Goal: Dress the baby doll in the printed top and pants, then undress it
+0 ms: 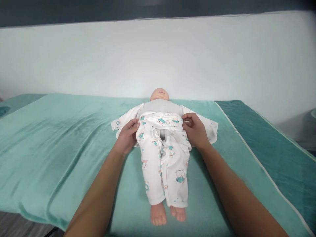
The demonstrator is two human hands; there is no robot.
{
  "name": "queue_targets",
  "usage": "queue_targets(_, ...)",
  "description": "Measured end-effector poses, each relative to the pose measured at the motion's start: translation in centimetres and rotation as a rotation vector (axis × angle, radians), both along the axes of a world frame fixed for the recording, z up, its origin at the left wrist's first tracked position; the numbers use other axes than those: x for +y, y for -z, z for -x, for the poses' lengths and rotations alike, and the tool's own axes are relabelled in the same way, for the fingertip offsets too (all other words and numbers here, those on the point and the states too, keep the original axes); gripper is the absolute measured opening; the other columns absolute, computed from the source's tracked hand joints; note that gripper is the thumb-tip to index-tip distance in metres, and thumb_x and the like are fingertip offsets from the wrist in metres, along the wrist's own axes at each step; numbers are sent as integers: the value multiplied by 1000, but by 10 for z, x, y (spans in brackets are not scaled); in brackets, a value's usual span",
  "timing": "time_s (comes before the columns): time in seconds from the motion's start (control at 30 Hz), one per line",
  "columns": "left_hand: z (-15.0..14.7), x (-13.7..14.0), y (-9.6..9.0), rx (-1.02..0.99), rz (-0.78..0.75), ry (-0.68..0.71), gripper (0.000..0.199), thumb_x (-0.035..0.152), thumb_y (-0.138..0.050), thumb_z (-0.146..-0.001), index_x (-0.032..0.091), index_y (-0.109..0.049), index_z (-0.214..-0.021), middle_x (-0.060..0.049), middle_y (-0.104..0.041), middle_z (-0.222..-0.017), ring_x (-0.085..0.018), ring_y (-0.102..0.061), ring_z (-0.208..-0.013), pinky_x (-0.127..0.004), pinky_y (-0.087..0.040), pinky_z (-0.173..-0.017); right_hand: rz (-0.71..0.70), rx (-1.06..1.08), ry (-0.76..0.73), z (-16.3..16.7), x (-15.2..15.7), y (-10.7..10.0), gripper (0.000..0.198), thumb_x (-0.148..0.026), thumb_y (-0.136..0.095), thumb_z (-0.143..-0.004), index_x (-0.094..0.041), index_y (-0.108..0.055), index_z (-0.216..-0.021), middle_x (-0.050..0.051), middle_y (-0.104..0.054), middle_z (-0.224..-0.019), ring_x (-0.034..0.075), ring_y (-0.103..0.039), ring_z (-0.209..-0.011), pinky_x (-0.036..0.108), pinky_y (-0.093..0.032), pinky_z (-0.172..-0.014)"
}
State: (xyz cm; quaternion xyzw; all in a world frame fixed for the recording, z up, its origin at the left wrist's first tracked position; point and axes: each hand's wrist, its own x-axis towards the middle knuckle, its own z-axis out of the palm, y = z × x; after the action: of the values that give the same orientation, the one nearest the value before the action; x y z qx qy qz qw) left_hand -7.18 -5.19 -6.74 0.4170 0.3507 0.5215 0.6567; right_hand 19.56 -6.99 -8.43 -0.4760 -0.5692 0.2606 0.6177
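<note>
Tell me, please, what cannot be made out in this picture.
In the head view:
Legs of the doll: mostly hidden by the trousers.
Its arms: hidden by the white sleeves.
Whatever supports the green blanket: covered by it.
Pale shape, right: cut off by the edge.

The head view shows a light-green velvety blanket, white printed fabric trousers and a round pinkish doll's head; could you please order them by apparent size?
1. Light-green velvety blanket
2. White printed fabric trousers
3. Round pinkish doll's head
</note>
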Motion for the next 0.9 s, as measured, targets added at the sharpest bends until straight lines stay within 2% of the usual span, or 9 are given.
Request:
queue_targets(0.1, 1, 1, 3, 118, -89, -48, 32, 31, -82, -69, 21, -66, -96, 1, -61, -83, -10, -54, -67, -21, -41, -60, -53, -43, -41, -5, -5, -8, 14, -19, -64, -77, -25, -62, -89, 1, -61, -93, 17, -58, -89, 33, -49, -81)
queue_targets(0.23, 2, 1, 5, 266, -274, -82, 27, 31, -78, -75, 25, -67, -99, 0, -60, -95, -11, -55, -75, -22, -41, -64, 111, -86, -140, -8, -10, -16, 5, -28, -66, -82, -24, -66, -86, 2, -63, -89, 17, -57, -80, 31, -48, -71)
queue_targets(0.37, 2, 1, 5, 383, -410, -73, 27, 30, -71, -81, 26, -71, -107, -3, -60, -101, -17, -57, -91, -26, -45, -77, 161, -79, -190, -11, -9, -17, 11, -32, -70, -81, -24, -66, -87, 1, -63, -90, 16, -56, -81, 30, -47, -71)
queue_targets(0.57, 3, 5, 8, 490, -560, -111, 28, 27, -66, -82, 30, -71, -109, -4, -55, -113, -21, -55, -109, -32, -48, -91, 199, -61, -279, -14, -4, -15, 17, -33, -74, -77, -24, -64, -89, 0, -60, -91, 15, -55, -81, 29, -45, -71)
queue_targets(0.7, -2, 6, 9, 636, -695, -210, 26, 28, -63, -84, 28, -70, -109, -6, -53, -118, -22, -54, -117, -38, -47, -100, 258, -95, -312, -14, -5, -18, 21, -37, -73, -77, -23, -58, -84, -1, -56, -84, 15, -52, -74, 30, -44, -67)
queue_targets(0.77, -5, 6, 8, 730, -803, -295, 25, 26, -61, -85, 27, -69, -109, -6, -55, -118, -22, -53, -118, -41, -44, -106, 212, -171, -303, -13, -5, -20, 21, -38, -70, -80, -23, -56, -81, 0, -55, -83, 17, -53, -76, 32, -45, -71)
queue_targets(0.83, -7, 6, 7, 797, -871, -331, 25, 25, -59, -87, 27, -68, -110, -6, -58, -118, -21, -54, -116, -41, -43, -106, 65, -280, -258, -12, -4, -20, 18, -36, -69, -81, -23, -57, -79, 3, -57, -93, 21, -55, -92, 37, -46, -83)
queue_targets(0.9, -10, 6, 5, 819, -863, -311, 26, 24, -56, -88, 26, -68, -112, -6, -60, -117, -20, -57, -112, -38, -47, -100, -89, -353, -205, -9, -1, -19, 16, -33, -68, -82, -23, -56, -77, 6, -58, -104, 24, -54, -108, 41, -42, -95)
